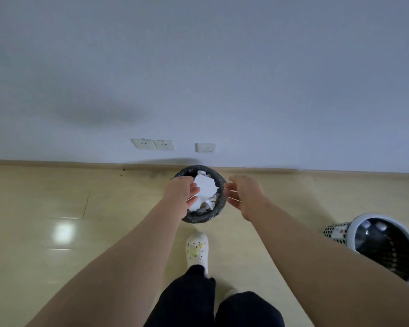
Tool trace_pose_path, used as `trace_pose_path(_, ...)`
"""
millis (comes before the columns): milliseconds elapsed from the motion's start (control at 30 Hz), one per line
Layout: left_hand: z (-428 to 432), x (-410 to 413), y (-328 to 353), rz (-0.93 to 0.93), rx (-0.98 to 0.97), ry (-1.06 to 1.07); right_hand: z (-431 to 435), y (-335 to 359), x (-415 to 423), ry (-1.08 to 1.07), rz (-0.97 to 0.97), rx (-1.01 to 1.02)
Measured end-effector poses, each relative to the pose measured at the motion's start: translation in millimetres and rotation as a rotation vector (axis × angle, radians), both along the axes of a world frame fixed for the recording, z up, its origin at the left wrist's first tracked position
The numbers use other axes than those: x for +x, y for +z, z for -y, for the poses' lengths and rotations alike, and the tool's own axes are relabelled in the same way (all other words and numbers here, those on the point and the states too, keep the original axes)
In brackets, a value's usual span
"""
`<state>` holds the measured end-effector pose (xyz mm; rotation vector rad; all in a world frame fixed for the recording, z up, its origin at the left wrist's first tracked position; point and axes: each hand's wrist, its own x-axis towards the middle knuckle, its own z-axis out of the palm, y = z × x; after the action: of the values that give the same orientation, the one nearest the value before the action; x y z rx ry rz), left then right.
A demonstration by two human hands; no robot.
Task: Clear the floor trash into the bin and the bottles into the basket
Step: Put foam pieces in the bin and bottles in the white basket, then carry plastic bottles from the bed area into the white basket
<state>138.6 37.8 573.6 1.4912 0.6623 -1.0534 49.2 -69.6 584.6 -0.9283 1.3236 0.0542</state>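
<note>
Reaching forward with both arms, you hold your left hand [182, 194] over the left rim of the black bin [200, 219]. Its fingers are straight and grip nothing, tips at the edge of the white paper [206, 187] lying inside; contact unclear. Your right hand [244, 197] is spread, holding nothing, just right of the bin. The white basket [354, 230] stands near right, well apart.

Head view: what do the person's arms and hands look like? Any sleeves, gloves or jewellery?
The left hand and right hand are bare: no gloves, rings or watch show. The left forearm and right forearm are bare too, with no sleeves in view. Lower down are dark trousers and a white clog with a yellow charm.
</note>
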Motion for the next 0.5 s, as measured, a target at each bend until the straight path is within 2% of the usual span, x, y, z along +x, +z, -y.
trace_pose_path(267,16.9,-95.8,98.8,0.16,-0.165,0.056,20.1,91.7,-108.5,0.003,0.168,-0.108)
trace_pose_path(500,22.4,-180.9,160.5,0.221,-0.309,0.092,28.7,154.4,-197.5,-0.006,0.254,-0.167)
